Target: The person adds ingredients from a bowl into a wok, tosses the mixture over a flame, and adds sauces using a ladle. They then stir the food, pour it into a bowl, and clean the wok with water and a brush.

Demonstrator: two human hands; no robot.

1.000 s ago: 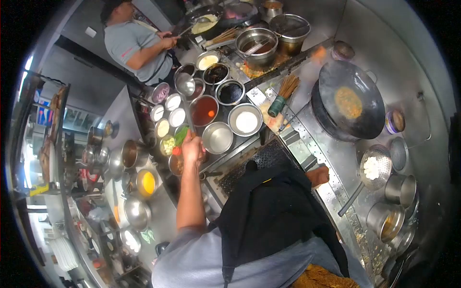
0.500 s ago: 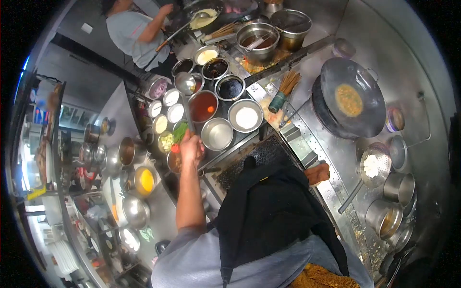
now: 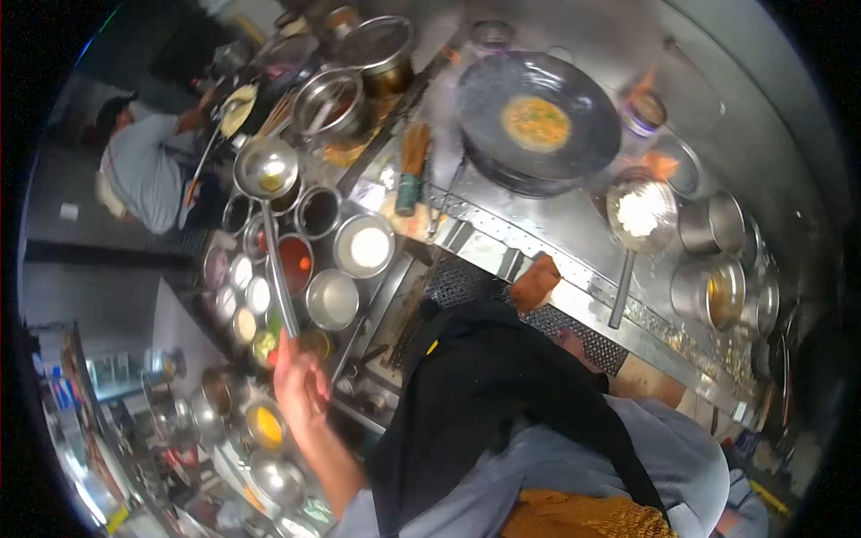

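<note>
My left hand (image 3: 300, 386) is closed around the long handle of a steel ladle (image 3: 266, 168). The ladle's bowl hangs above the far seasoning bowls (image 3: 296, 260) and has a little yellowish matter in it. My right hand (image 3: 535, 282) rests on the front edge of the steel stove counter (image 3: 574, 238); its fingers are too blurred to read. A black wok (image 3: 538, 112) holding a round yellow-orange patch of food sits on the burner beyond it. My black apron fills the lower middle.
A strainer ladle (image 3: 642, 211) with white food lies right of the wok, beside steel pots (image 3: 713, 291). Bowls of white powder (image 3: 369, 247), red liquid and dark sauces crowd the left. Another person (image 3: 143, 175) stirs a wok at far left. Flames flicker behind the wok.
My head has turned, swinging the view. My left hand has drawn back toward me and the ladle has lifted from the seasoning bowls, its bowl now raised over them.
</note>
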